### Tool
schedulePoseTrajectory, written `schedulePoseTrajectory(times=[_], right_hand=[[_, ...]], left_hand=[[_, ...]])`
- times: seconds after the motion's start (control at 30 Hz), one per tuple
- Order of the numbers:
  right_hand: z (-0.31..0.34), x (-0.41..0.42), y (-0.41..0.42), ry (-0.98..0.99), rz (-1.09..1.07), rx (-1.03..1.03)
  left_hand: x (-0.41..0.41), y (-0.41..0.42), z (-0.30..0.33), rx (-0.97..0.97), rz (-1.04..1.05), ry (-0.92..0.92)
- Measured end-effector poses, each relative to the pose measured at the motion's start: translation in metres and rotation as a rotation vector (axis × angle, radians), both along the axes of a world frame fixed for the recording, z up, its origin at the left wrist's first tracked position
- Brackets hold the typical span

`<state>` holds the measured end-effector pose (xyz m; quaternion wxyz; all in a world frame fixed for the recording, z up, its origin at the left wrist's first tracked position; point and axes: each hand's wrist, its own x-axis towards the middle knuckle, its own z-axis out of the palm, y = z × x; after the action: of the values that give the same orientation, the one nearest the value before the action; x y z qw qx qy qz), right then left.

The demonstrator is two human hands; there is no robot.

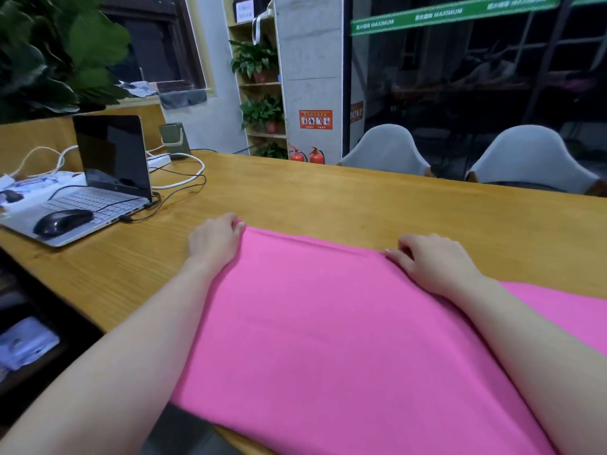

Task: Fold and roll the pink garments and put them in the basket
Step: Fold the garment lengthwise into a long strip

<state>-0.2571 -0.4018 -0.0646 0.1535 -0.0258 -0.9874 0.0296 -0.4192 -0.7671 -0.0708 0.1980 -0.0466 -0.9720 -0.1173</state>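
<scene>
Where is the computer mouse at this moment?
In the head view, the black mouse lies at the left, on the open laptop, far left of the pink garment.

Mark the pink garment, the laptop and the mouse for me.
pink garment (328, 323), head view, on the flat middle of the cloth between the forearms.
laptop (111, 152), head view, on its dark screen.
mouse (62, 221), head view, on its black top, resting on the laptop's palm rest.

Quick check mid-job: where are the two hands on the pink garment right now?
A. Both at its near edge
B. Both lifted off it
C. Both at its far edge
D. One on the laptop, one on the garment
C: the left hand and right hand both grip the far edge of the pink garment, which lies on the table.
</scene>
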Motion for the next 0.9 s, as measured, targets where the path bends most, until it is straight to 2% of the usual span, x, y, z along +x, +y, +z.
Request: schedulePoseTrajectory(times=[0.27, 0.4, 0.43, 0.5, 0.6, 0.67, 0.77, 0.9], right_hand=[[-0.007, 0.0, -0.001, 0.01, -0.075, -0.14], [-0.006, 0.001, 0.0, -0.009, -0.079, -0.237], [-0.006, 0.0, 0.001, -0.011, -0.072, -0.267], [-0.007, -0.002, 0.003, -0.006, -0.044, -0.294], [-0.007, -0.004, 0.005, -0.008, -0.01, -0.305], [-0.006, -0.004, 0.007, -0.016, -0.002, -0.312], [-0.008, -0.005, 0.011, -0.009, 0.001, -0.327], [-0.01, -0.003, 0.013, 0.023, 0.01, -0.348]], left_hand=[[0.0, 0.002, -0.001, 0.016, 0.03, 0.0], [0.014, 0.015, 0.007, -0.077, 0.041, 0.145], [0.022, 0.027, 0.012, -0.08, -0.025, 0.173], [0.052, 0.063, 0.023, -0.033, -0.313, 0.111], [0.122, 0.124, 0.028, 0.003, -0.796, -0.17], [0.158, 0.149, 0.018, -0.081, -0.93, -0.294], [0.162, 0.145, 0.001, -0.243, -0.888, -0.323], [0.108, 0.09, 0.002, -0.219, -0.685, -0.357]])
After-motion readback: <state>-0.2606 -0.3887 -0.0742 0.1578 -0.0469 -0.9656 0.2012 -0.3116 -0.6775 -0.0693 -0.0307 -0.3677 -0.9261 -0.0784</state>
